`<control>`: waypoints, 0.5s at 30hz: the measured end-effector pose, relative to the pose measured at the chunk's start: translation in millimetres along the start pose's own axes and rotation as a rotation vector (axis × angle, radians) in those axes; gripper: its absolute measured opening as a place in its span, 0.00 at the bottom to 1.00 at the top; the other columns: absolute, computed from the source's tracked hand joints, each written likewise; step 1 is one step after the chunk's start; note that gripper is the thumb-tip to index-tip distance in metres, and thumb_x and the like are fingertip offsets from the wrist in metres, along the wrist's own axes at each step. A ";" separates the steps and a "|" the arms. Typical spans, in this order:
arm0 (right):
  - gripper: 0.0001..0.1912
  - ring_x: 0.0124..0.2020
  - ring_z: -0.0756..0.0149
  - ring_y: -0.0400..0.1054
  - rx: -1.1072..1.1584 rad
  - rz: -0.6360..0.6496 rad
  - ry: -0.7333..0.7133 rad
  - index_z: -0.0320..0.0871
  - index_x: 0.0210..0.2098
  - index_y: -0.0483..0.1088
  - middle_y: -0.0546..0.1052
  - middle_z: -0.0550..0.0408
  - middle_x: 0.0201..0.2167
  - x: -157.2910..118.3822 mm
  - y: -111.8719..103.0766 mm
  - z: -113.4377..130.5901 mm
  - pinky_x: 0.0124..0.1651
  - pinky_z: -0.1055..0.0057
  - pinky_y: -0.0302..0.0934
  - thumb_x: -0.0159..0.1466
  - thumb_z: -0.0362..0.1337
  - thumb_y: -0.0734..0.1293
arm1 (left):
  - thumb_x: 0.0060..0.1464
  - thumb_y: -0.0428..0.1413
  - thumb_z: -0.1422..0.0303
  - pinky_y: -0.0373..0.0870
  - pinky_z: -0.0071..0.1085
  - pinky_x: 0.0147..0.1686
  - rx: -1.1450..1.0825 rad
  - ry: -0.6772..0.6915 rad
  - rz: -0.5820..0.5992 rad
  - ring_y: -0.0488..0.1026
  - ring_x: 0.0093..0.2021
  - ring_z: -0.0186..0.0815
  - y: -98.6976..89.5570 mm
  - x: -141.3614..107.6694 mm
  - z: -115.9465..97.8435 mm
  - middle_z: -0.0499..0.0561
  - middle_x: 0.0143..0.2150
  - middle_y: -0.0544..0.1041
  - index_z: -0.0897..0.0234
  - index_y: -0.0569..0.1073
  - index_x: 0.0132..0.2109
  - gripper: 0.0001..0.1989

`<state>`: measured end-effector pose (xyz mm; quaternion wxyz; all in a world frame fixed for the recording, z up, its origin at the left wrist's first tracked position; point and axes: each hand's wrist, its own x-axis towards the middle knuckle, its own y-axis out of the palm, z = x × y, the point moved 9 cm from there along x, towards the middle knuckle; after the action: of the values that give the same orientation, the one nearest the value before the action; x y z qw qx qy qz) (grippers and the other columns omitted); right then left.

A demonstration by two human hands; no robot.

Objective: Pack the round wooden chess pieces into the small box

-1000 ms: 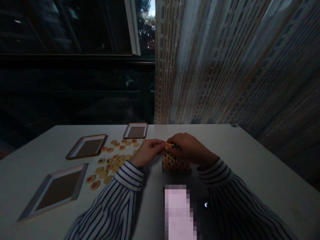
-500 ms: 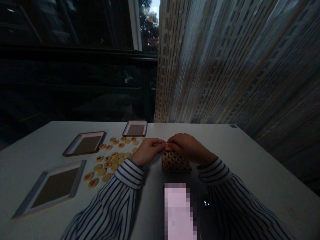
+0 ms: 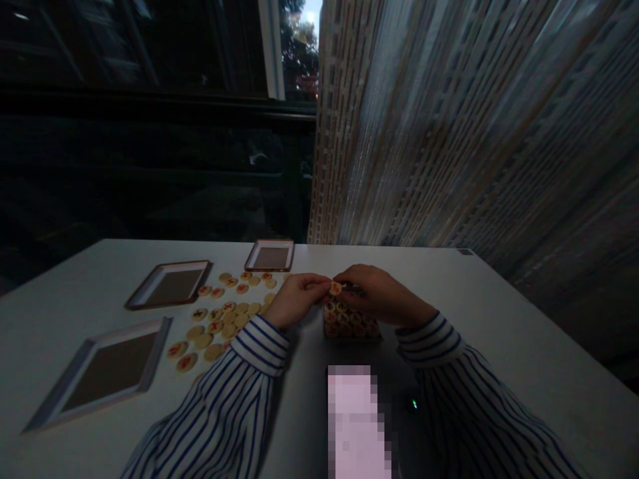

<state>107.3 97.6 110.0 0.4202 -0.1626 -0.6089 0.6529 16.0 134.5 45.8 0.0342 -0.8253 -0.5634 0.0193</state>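
Observation:
My left hand pinches a round xiangqi piece with a red character between thumb and fingertips. My right hand comes in from the other side, its thumb and curled fingers at the same piece, so both hands meet on it. Just below lie several xiangqi pieces packed in rows in a small box or tray, showing red and black characters. My right hand covers the far part of those rows.
Loose xiangqi pieces, some face up and some blank side up, spread left of my left hand. Three shallow trays or lids lie farther left and back on the white table. A blurred-out phone-like object is in front.
The piece between my hands has tipped so its red face shows more, and my right thumb has drawn back slightly from it. The rest is nearly unchanged.

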 end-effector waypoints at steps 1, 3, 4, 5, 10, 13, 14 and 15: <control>0.14 0.39 0.65 0.65 -0.003 0.007 0.002 0.42 0.43 0.70 0.74 0.50 0.36 0.2 0.7 0.0 0.41 0.69 0.56 0.61 0.40 0.60 | 0.43 0.58 0.63 0.66 0.27 0.32 -0.005 -0.004 0.000 0.70 0.28 0.30 0.3 0.3 1.1 0.51 0.30 0.77 0.70 0.75 0.35 0.14; 0.14 0.39 0.65 0.66 -0.006 0.022 0.005 0.42 0.43 0.70 0.74 0.50 0.37 0.5 2.1 -0.1 0.42 0.68 0.56 0.61 0.39 0.60 | 0.43 0.58 0.63 0.66 0.28 0.32 -0.005 -0.010 -0.001 0.71 0.29 0.30 0.7 0.6 2.8 0.52 0.30 0.77 0.70 0.74 0.35 0.15; 0.14 0.40 0.65 0.66 -0.008 0.026 0.009 0.42 0.43 0.70 0.74 0.50 0.37 0.6 2.6 -0.3 0.43 0.68 0.56 0.61 0.39 0.60 | 0.43 0.58 0.62 0.67 0.28 0.32 -0.001 -0.011 0.000 0.71 0.29 0.30 1.1 0.7 3.3 0.52 0.30 0.77 0.70 0.74 0.35 0.15; 0.14 0.40 0.64 0.66 -0.008 0.032 0.012 0.42 0.43 0.70 0.74 0.50 0.37 0.5 3.0 -0.5 0.43 0.68 0.56 0.61 0.39 0.60 | 0.43 0.58 0.62 0.67 0.28 0.32 0.006 -0.011 0.000 0.71 0.29 0.31 1.4 0.7 3.4 0.52 0.30 0.77 0.70 0.74 0.36 0.15; 0.14 0.39 0.64 0.66 -0.013 0.041 0.019 0.41 0.43 0.70 0.75 0.50 0.37 0.2 3.0 -1.0 0.41 0.69 0.56 0.61 0.40 0.59 | 0.44 0.56 0.63 0.67 0.28 0.32 0.069 -0.013 -0.016 0.72 0.29 0.32 1.5 0.0 2.8 0.52 0.28 0.76 0.70 0.73 0.35 0.14; 0.14 0.38 0.64 0.67 -0.017 0.069 0.026 0.40 0.42 0.70 0.75 0.49 0.36 -0.1 5.2 -1.4 0.40 0.69 0.56 0.61 0.40 0.60 | 0.45 0.55 0.63 0.67 0.28 0.31 0.111 -0.008 -0.006 0.72 0.29 0.32 3.3 -0.4 1.8 0.52 0.28 0.76 0.69 0.74 0.35 0.13; 0.14 0.38 0.64 0.67 -0.018 0.079 0.028 0.41 0.42 0.70 0.75 0.49 0.36 -0.2 6.0 -1.4 0.40 0.70 0.56 0.61 0.40 0.59 | 0.45 0.55 0.63 0.67 0.28 0.31 0.125 -0.002 0.003 0.72 0.29 0.33 4.3 -0.5 1.4 0.51 0.27 0.76 0.69 0.74 0.35 0.13; 0.14 0.38 0.64 0.67 -0.019 0.088 0.029 0.41 0.42 0.71 0.75 0.50 0.36 -0.4 6.6 -1.4 0.40 0.70 0.56 0.61 0.39 0.59 | 0.46 0.55 0.62 0.67 0.28 0.31 0.138 0.002 0.012 0.72 0.29 0.33 5.1 -0.4 1.3 0.52 0.28 0.76 0.69 0.74 0.35 0.13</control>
<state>106.3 98.8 103.4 0.3980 -0.2025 -0.6011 0.6627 20.4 132.4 44.2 0.0917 -0.8243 -0.5557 0.0576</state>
